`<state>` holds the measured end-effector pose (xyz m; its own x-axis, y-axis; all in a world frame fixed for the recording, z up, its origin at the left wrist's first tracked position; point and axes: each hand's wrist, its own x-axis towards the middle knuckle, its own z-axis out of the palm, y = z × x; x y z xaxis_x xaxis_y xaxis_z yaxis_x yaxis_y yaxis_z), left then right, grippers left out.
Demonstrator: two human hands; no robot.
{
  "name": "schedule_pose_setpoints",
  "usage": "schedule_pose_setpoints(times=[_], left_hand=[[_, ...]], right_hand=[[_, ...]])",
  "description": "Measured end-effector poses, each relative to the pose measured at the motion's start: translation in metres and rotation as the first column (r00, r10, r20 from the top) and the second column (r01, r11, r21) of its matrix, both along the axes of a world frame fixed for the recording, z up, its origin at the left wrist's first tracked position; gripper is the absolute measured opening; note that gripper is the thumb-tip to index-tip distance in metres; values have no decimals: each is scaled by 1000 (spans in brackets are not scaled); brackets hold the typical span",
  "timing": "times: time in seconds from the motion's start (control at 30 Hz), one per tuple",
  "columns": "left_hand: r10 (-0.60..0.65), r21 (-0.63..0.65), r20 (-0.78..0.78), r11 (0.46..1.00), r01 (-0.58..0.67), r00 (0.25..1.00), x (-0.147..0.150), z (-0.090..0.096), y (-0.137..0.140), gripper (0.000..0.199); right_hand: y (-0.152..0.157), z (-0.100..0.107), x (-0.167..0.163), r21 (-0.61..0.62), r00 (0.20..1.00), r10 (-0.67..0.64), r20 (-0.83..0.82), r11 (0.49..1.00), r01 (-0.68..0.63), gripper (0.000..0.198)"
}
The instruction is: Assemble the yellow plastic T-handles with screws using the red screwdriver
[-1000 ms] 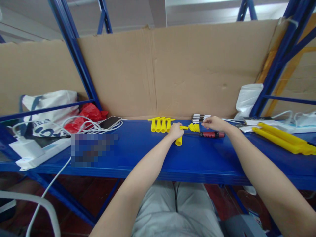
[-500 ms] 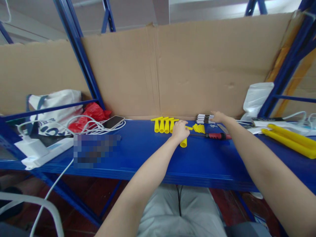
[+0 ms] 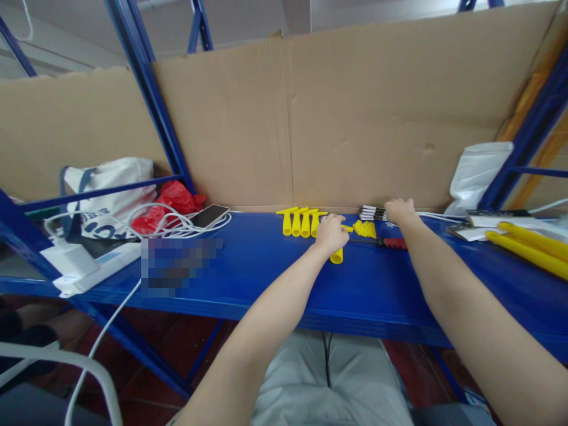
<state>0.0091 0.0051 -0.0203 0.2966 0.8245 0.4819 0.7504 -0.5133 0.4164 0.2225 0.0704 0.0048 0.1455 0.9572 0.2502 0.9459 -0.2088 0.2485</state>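
My left hand [image 3: 332, 234] is closed around a yellow T-shaped plastic piece whose hollow tube end [image 3: 337, 257] points toward me. Several matching yellow T-shaped pieces [image 3: 296, 223] stand in a row just left of it. At the back of the shelf, my right hand [image 3: 400, 210] is closed at the right end of a small stack of black-and-white strips [image 3: 368, 212]. Its fingertips are hidden, so what they pinch does not show. Between the hands lie small flat yellow pieces [image 3: 364, 229] and a screwdriver with a red and black handle [image 3: 394, 243], partly behind my right forearm.
A cardboard wall [image 3: 355, 118] closes off the back of the blue shelf [image 3: 266, 278]. To the left are a phone [image 3: 210, 216], coiled white cables, a red bag [image 3: 173, 201] and a power strip [image 3: 106, 269]. Long yellow bars [image 3: 532, 254] and a white pouch [image 3: 479, 174] are to the right.
The view has shifted slightly, moving the scene. My right hand has curled in at the end of the strip stack, where its fingers were more stretched out. My left hand keeps its hold.
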Motion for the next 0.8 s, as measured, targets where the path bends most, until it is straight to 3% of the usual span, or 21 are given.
schedule_pose_setpoints(times=[0.23, 0.43, 0.63, 0.8], left_hand=[[3, -3, 30, 1000, -3, 1000, 0, 0, 1, 37], [27, -24, 178, 999, -23, 984, 3, 1, 4, 41], [42, 22, 484, 998, -60, 874, 4, 7, 4, 52], [5, -97, 646, 992, 75, 764, 5, 10, 10, 38]], right_hand=[[-10, 4, -2, 64, 993, 61, 104, 996, -68, 33], [-25, 12, -13, 240, 976, 143, 165, 954, -181, 32], [-60, 19, -44, 376, 941, 273, 199, 866, -330, 36], [-84, 12, -58, 413, 912, 406, 63, 821, -394, 35]])
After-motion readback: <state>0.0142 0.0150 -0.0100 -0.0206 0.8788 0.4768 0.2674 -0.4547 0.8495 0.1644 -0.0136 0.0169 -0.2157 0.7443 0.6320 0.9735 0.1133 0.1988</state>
